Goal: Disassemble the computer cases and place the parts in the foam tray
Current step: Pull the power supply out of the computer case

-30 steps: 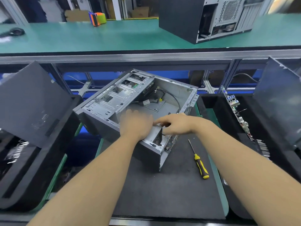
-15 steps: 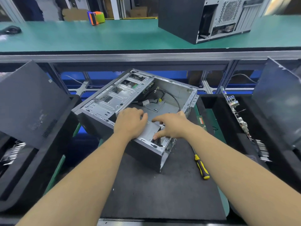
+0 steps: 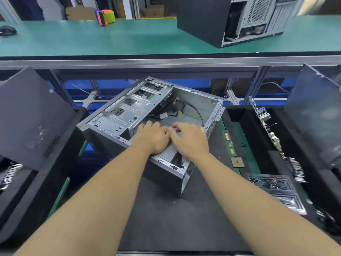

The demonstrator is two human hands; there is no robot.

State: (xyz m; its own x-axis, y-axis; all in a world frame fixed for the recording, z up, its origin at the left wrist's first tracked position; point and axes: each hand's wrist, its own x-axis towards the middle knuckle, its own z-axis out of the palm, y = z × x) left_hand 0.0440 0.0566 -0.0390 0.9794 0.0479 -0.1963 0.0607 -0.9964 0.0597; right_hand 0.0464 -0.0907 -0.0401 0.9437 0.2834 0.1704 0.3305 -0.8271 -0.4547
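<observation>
An open grey computer case [image 3: 129, 115] lies on its side on the black mat [image 3: 166, 218], its drive cage to the left and a black cable [image 3: 195, 111] looped inside. Both my hands are inside its near corner, side by side on a grey power supply box [image 3: 168, 152]. My left hand [image 3: 153, 138] curls its fingers over the box's far edge. Touching it on the right, my right hand [image 3: 189, 140] lies on the box with bent fingers. The black foam tray [image 3: 258, 137] on the right holds an upright motherboard [image 3: 265, 124].
Black side panels lean at the left [image 3: 31, 115] and right [image 3: 317, 115]. Memory sticks [image 3: 229, 143], a processor chip [image 3: 238, 162] and a clear screw tray [image 3: 273, 185] lie right of the case. Another case [image 3: 230, 19] stands on the green upper shelf.
Both hands slid further into the case and came together on top of the power supply. My view shifted, and my right arm now hides the yellow screwdriver.
</observation>
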